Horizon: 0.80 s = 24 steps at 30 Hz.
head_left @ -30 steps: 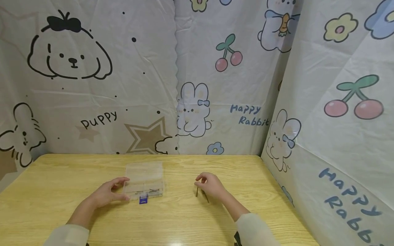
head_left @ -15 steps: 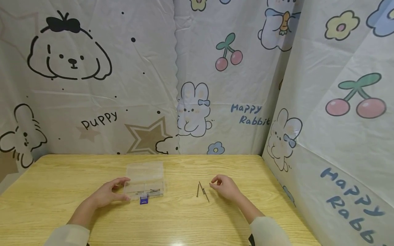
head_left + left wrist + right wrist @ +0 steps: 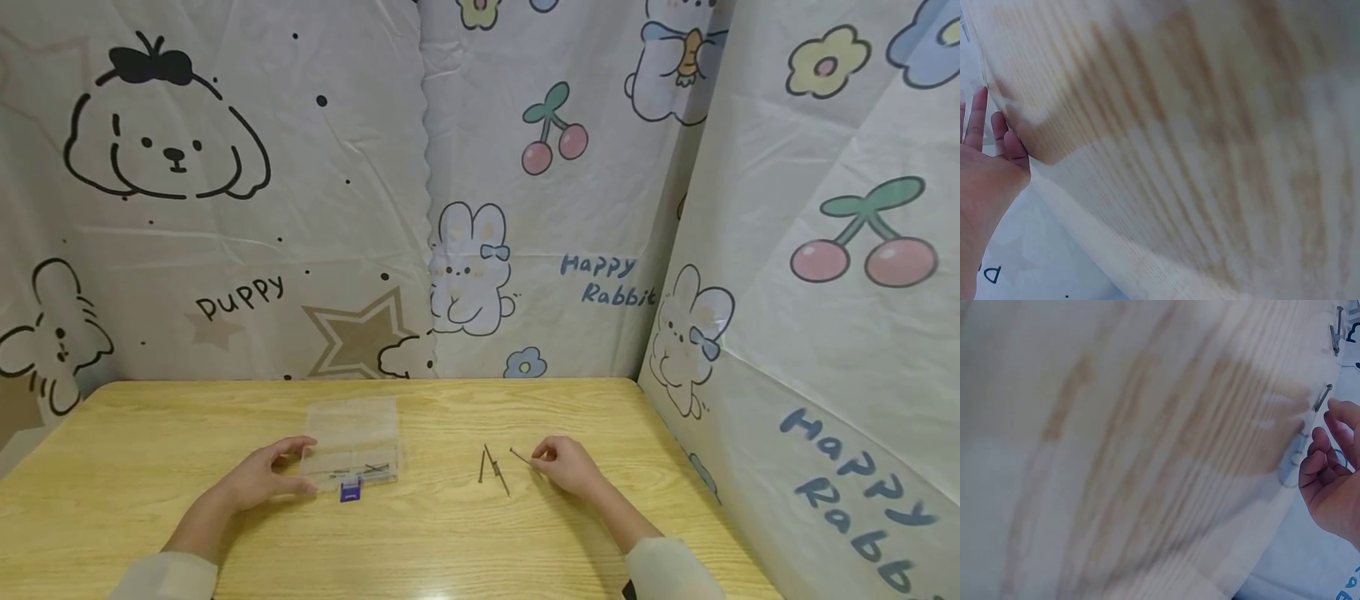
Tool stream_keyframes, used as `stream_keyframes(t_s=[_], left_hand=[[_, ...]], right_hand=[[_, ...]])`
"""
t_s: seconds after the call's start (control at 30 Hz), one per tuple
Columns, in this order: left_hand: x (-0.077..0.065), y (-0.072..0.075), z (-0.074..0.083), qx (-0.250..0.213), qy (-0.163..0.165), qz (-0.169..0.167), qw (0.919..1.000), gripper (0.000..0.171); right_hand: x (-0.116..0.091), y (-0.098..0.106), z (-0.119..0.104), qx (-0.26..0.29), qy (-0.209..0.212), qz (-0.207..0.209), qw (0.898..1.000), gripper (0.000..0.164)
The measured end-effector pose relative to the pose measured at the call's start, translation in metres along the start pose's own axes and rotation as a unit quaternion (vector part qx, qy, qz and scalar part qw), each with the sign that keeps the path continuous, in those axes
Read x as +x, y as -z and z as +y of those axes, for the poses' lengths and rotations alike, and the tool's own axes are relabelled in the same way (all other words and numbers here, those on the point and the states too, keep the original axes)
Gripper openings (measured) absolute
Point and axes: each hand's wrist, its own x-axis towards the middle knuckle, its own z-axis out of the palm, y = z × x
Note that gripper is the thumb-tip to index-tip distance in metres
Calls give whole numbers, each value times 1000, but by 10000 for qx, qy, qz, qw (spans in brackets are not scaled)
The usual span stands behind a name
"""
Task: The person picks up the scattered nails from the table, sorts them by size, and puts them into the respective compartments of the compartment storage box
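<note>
inside clear box [image 3: 352,442]: few nails [image 3: 367,467].

Right hand off the two nails — now out to the right with a third

A second ago the right hand [image 3: 572,467] covers the two crossed nails [image 3: 491,468] on the table [image 3: 450,542]; half a second ago it sits just right of them, leaving both bare, and now it lies further right and a little nearer the person — near the pair, no longer over it. A single nail [image 3: 520,455], not visible in the earlier pictures, now shows at the fingertips [image 3: 542,457], pointing back toward the pair; whether the fingers pinch it or only touch it cannot be told. The forearm and sleeve [image 3: 667,571] shift right with the hand.
</note>
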Motion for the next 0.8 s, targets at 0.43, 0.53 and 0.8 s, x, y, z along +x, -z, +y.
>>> stream_keyframes(t_s=[0.43,0.53,0.8], left_hand=[[-2,1,2,-39,50,-8,10000,77],[-1,0,0,-91,60,-30,9999,78],[-1,0,2,-125,66,-54,9999,79]], right_hand=[[-3,0,7,-135,67,-154,9998,4],[-3,-1,6,-226,37,-176,9996,5],[-2,-1,1,-234,-80,-124,9996,6]])
